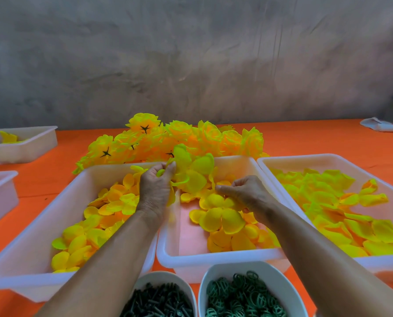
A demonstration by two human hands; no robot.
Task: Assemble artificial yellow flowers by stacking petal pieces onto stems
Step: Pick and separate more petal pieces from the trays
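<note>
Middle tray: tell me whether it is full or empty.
Partly full: yellow petals cover the middle tray only toward the right; bare floor shows left.

The table [305, 143] is covered with a matt orange cloth. The trays [216, 255] are moulded from translucent white plastic with a smooth, slightly satin finish. The loose petal pieces [223, 218] are cut from thin yellow fabric, matt and lightly cupped, shaded to orange in places. The finished flowers [191, 138] are formed of the same matt fabric, with dark plastic calyx stars. Dark plastic stems [161, 300] and green plastic rings [243, 294] are held in smooth white bowls [216, 271]. The wall [191, 53] is seen as rough, mottled grey plaster. A white cloth [383, 125] is folded at the far right.
</note>
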